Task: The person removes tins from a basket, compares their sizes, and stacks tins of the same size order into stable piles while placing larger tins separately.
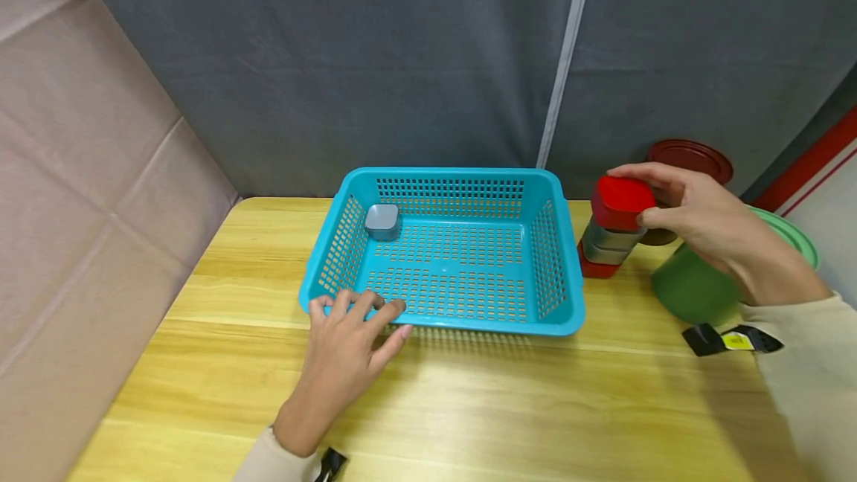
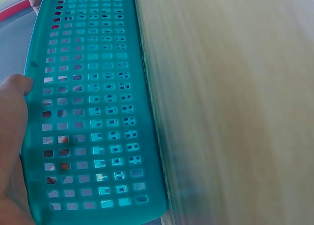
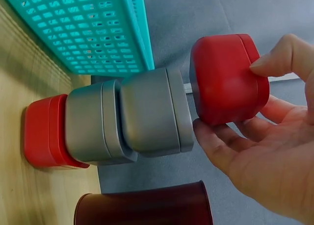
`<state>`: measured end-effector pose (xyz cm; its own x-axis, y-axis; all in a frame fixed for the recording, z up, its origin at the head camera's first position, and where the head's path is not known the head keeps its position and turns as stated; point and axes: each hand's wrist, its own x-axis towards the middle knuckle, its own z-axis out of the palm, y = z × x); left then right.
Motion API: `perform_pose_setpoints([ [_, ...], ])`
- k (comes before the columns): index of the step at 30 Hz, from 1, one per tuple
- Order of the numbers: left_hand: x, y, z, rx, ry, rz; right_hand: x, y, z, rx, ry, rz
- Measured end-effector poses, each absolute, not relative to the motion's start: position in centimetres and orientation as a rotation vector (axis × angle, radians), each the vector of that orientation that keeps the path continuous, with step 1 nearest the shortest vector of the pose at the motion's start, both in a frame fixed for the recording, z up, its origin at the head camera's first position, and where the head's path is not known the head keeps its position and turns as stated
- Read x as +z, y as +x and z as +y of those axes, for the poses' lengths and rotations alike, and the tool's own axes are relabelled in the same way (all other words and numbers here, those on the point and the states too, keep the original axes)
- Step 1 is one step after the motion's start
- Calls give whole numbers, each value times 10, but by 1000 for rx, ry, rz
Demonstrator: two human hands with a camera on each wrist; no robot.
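My right hand (image 1: 703, 214) grips a small red square tin (image 3: 225, 80) by its sides, thumb on one side and fingers on the other. A narrow gap separates it from a stack of two grey tins (image 3: 149, 112) on another red tin (image 3: 41, 132). My left hand (image 1: 341, 363) is at the near left rim of a turquoise plastic basket (image 1: 442, 323), its fingers curled over the edge. A single grey tin (image 1: 382, 220) sits in the basket's back left corner.
Right of the stack stands a green canister (image 1: 696, 285) with a light green rim. Behind my right hand is a dark red canister (image 1: 692, 155). A grey cloth wall (image 1: 375, 58) borders the wooden table (image 1: 469, 407) at the back, with a pale panel (image 1: 87, 169) on the left.
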<state>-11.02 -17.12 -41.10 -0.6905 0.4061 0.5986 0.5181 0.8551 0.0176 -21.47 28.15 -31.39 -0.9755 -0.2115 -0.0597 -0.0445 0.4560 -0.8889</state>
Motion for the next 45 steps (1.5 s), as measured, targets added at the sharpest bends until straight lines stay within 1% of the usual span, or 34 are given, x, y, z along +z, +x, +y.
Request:
perform_pose_setpoints([
  [26,-412,-110,-171,-244,-667,-2415,-323,-217,295,-1551,-216,2536],
  [45,-411,-110,-171,-249,-678,-2428,-324,-215,295,-1580,-346,2538],
])
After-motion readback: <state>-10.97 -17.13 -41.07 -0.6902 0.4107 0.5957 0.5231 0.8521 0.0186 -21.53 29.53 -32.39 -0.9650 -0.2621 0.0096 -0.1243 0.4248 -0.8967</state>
